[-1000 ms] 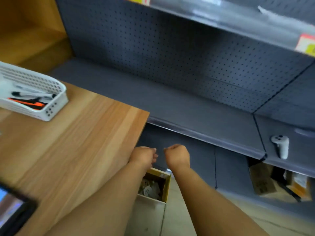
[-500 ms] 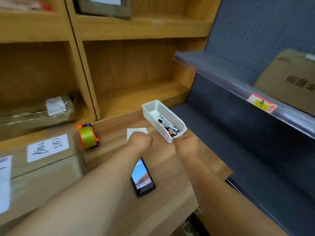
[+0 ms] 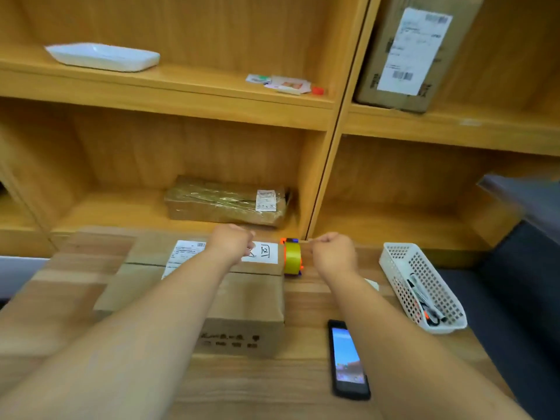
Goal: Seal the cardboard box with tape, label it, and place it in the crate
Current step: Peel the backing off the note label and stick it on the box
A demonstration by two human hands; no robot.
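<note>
Where the cardboard box [image 3: 254, 295] stands on the wooden table [image 3: 257, 389], it is seen closed, with its top flaps lying flat and a dark seam running across the lid. Two labels are carried on the lid: a printed label [image 3: 185, 253] toward the far left and a handwritten label [image 3: 265, 253] at the far right corner. Labelling is therefore judged to be done. Whether tape has been laid over the seam cannot be told, as no glossy strip is made out.

The tape dispenser [image 3: 292, 257], a yellow roll in an orange and blue holder, is stood upright just beside the far right corner of the box.

The left hand [image 3: 231, 242] is held above the far edge of the box, partly covering the handwritten label, with its fingers curled into a fist. The right hand [image 3: 333, 253] is held just beyond the dispenser, to the right of the box, likewise curled. Nothing is seen to be held in either hand, and the dispenser is not touched.

A phone [image 3: 347, 359] lies near the front right corner of the box, and a white basket [image 3: 403, 268] of pens is set well to its right.

No crate is in view. Placement is judged to remain, and sealing possibly as well.
</note>
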